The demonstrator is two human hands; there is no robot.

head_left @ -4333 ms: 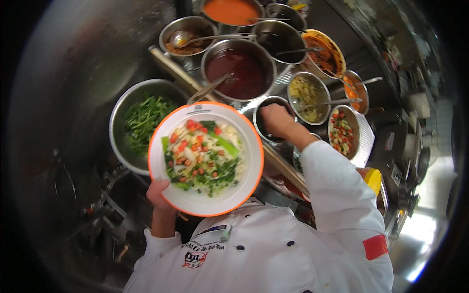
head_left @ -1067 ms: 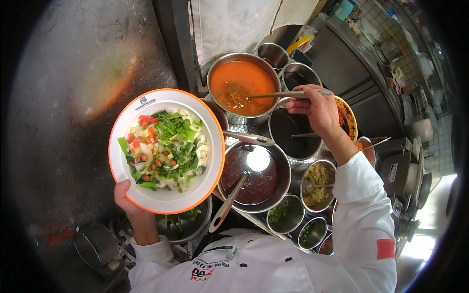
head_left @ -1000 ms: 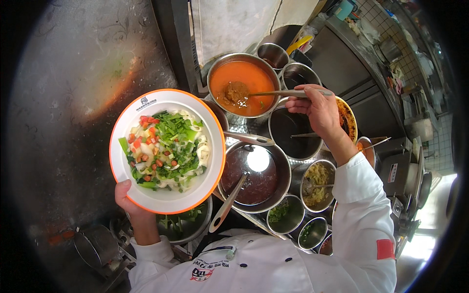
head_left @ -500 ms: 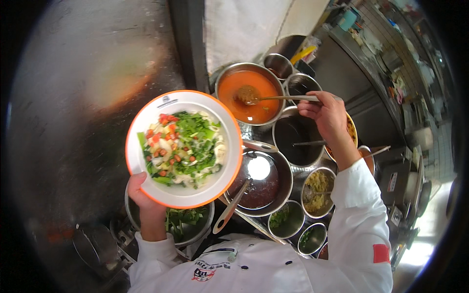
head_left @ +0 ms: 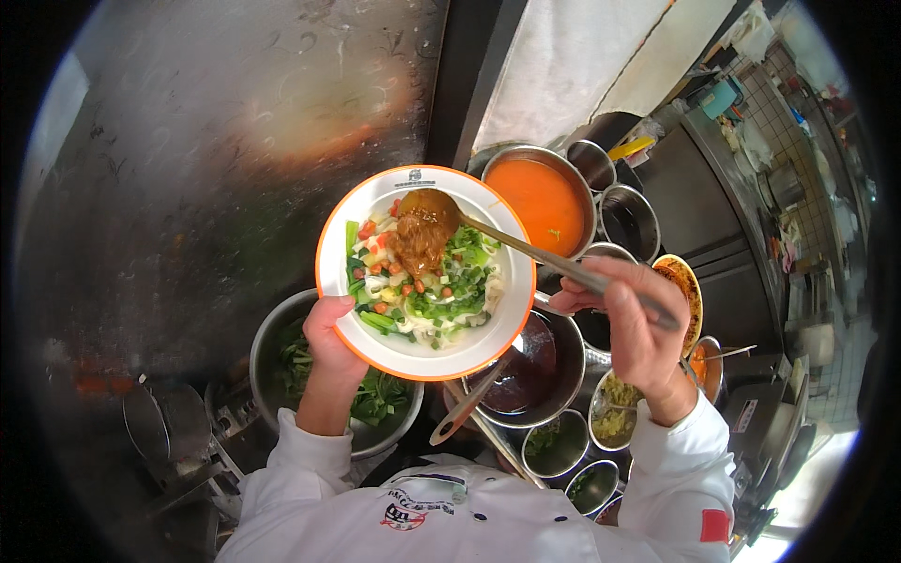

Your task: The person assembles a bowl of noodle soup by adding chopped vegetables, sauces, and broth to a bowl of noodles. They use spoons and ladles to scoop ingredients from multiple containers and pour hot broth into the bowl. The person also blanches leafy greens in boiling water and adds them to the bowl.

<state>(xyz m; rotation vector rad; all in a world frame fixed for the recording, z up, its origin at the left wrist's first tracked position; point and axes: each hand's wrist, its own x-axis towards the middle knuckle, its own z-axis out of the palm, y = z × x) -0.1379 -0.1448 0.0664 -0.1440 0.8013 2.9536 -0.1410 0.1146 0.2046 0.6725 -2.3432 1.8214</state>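
Noodles [head_left: 490, 293] lay in the white bowl [head_left: 422, 362], along with chopped greens [head_left: 458, 298], red pieces [head_left: 367, 228] and peanuts [head_left: 380, 307]; these additions appeared complete. You held the bowl in front of your chest, face up, above the edge of the leafy-greens basin [head_left: 270, 361]. Your left hand [head_left: 335, 342] gripped its lower-left rim, thumb on top; the fingers beneath were hidden. Your right hand [head_left: 640, 328] was closed around the handle of the ladle [head_left: 540, 253], whose head was tipped over the upper part of the bowl.

Brown sauce [head_left: 420, 242] extended from the ladle's lip toward the toppings; contact with them could not be confirmed. This addition was judged to be partly done: sauce remained at the ladle head, and none was seen over the lower half. The portion was unmixed, its ingredients sitting in separate patches.
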